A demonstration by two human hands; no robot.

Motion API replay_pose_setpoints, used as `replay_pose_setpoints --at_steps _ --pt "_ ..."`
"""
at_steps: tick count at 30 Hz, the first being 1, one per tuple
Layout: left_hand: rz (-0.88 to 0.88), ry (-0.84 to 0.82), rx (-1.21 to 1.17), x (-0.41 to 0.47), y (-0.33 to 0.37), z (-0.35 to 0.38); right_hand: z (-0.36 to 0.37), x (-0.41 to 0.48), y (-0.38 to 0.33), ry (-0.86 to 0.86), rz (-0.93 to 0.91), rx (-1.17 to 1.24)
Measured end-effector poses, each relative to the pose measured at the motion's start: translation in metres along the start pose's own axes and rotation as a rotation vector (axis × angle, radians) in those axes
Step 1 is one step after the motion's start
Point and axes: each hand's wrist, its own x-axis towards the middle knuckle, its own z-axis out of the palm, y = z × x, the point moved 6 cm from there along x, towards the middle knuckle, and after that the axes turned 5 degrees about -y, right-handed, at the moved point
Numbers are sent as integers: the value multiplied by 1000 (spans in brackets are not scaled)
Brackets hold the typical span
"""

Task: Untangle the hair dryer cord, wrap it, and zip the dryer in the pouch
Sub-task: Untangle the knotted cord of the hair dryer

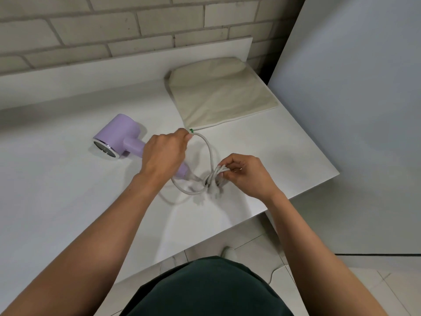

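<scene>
White table (pixel 57 190) against pale brick wall (pixel 114 26)

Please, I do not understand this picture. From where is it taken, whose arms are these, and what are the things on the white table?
There is no machine here. A person wears a camera on the head, and it looks forward and down, so you see that person's own two arms from above. This is the only picture.

On the white table lies a lilac hair dryer on its side. Behind it, to the right, a beige pouch lies flat.

The dryer's grey cord is bunched in a tangle. The left hand holds up one loop of it, and the right hand pinches the bunched strands. The dryer is not yet in the pouch.
</scene>
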Motion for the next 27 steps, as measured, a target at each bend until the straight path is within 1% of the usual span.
replay_pose_setpoints --at_steps 2,4,7,10,14,17,23,27 --pt "-41 -33 -39 1 -4 -1 4 -3 4 30 5 47" --pt "-30 -41 -64 1 0 -2 6 -2 6 56 14 114" --pt "-27 -33 -124 0 6 0 7 1 3 10 29 114" --pt "-78 -32 -199 1 2 3 6 4 0 -24 39 97" --pt "-110 -10 -218 3 0 -3 9 9 -2 -57 59 90" --pt "-116 -23 -261 5 -1 -2 15 11 -5 -94 48 80" --pt "-251 -126 -496 10 -22 10 13 9 -3 -146 112 178" --pt "-298 -59 -700 3 -34 4 9 7 1 -135 121 208"
